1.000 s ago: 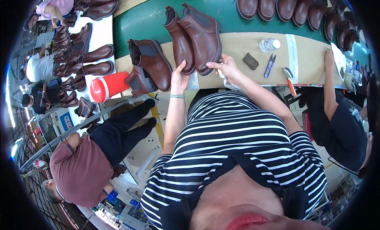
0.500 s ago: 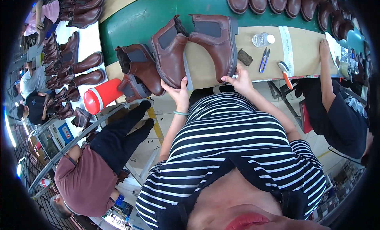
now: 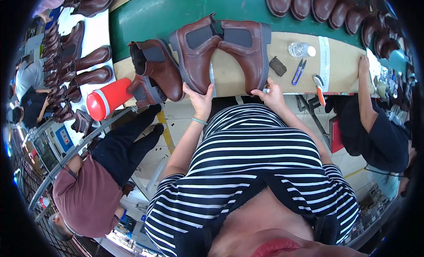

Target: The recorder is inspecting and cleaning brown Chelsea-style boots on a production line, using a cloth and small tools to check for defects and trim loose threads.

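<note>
Brown boots [image 3: 197, 62], toes nearest, long axes near-to-far

The wide fisheye camera is looking steeply down from the person's head, taking in the black-and-white striped fabric shirt [image 3: 256, 146] from very near. It is facing outward past the bare left hand [image 3: 201, 103] and bare right hand [image 3: 271, 97] toward the green-surfaced table [image 3: 150, 18] farther off
</note>
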Motion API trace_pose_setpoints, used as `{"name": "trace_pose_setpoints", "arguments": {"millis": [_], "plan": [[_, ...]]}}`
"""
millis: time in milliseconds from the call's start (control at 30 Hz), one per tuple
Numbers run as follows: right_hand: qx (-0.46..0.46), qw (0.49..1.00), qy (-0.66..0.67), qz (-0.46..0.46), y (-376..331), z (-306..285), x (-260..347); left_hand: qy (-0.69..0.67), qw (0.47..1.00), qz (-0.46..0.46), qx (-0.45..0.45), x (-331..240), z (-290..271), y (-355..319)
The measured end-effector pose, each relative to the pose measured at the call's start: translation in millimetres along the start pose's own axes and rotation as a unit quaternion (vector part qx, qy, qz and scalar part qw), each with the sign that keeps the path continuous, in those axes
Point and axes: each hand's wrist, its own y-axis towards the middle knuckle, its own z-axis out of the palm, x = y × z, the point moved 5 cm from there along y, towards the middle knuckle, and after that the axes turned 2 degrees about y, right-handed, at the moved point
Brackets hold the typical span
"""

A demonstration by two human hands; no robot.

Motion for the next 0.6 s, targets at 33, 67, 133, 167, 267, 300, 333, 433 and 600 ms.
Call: {"name": "trace_pose_setpoints", "arguments": {"millis": [33, 67, 133, 167, 267, 300, 333, 433, 600], "plan": [[0.005, 1.0, -0.001, 0.013, 0, 2, 1, 0.001, 1.0, -0.004, -0.009, 2, -1, 0], [0.001, 1.0, 0.022, -0.019, -2, -1, 7, 0.004, 1.0, 0.01, -0.006, 1, 0, -1], [-0.005, 0.999, 0.025, -0.035, -1, 2, 2, -0.004, 1.0, 0.03, 0.001, -5, 1, 0], [-0.019, 0.998, 0.029, -0.045, -1, 1, -1, 0.004, 0.999, 0.037, -0.003, 1, 2, 0], [-0.009, 0.999, 0.01, -0.042, 0, 0, 0, 0.02, 0.998, 0.054, -0.022, 3, 2, -1], [-0.005, 1.0, -0.003, -0.027, 0, 0, 2, 0.016, 0.998, 0.065, -0.02, 3, 3, -1], [-0.005, 0.999, 0.012, -0.034, 0, 0, 7, 0.012, 0.997, 0.075, -0.018, 4, 3, 0], [-0.008, 0.999, 0.008, -0.039, 0, 0, 19, 0.009, 0.997, 0.08, -0.022, 6, 4, 1], [0.02, 0.999, 0.003, 0.042, 1, -2, 11, 0.017, 0.996, 0.089, -0.022, 6, 2, 1]]}}
